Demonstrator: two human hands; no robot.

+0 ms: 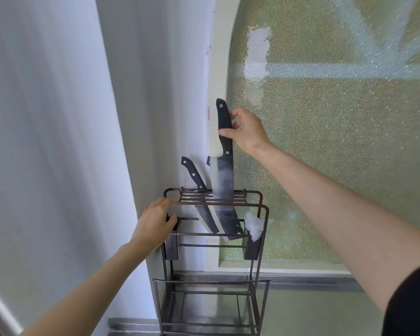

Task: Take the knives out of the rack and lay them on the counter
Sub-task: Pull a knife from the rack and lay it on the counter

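Note:
A dark wire knife rack [264,229] stands against the white wall. A big cleaver [222,183] with a black handle is partly raised out of the rack's top slots; its blade tip still reaches below the top bars. My right hand [246,130] grips its handle. A smaller black-handled knife [194,175] leans in the slots to the left, its blade hanging below. Behind the cleaver a third handle [208,161] barely shows. My left hand [155,221] rests on the rack's left side, holding its frame.
The frosted window [337,141] fills the right side, with its sill and a metal counter strip [313,283] below. A white crumpled wad [254,225] sits in the rack's right holder. The rack's lower shelf [211,301] has open wire bars.

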